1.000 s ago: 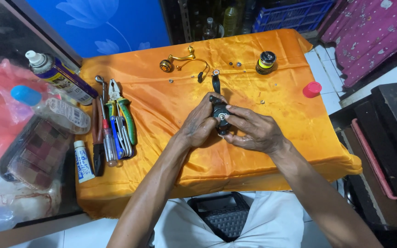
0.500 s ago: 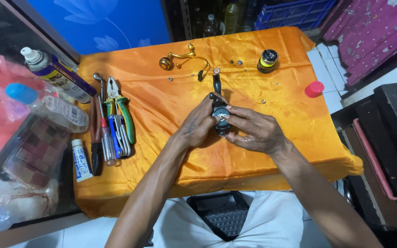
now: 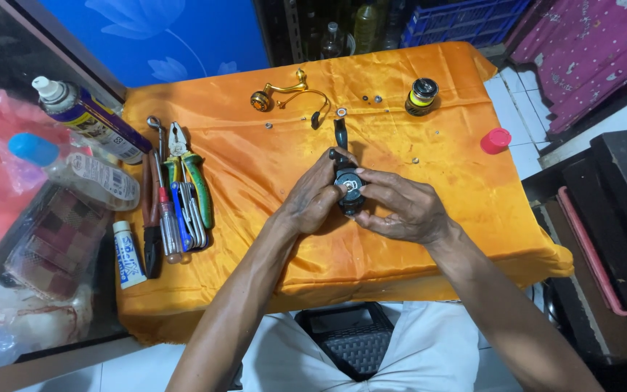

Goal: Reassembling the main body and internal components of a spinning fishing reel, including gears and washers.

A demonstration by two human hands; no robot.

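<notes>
Black metal reel body sat pinched between your left hand and right hand, both gripping it above the orange cloth. Looked rigid, compact, probably greasy; best gripped by its sides. Pliers lay left.

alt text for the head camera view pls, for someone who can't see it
Both hands, left hand and right hand, grip a small black reel body over an orange cloth. Pliers and screwdrivers lie at the left, a gold handle and spool farther back.
</notes>
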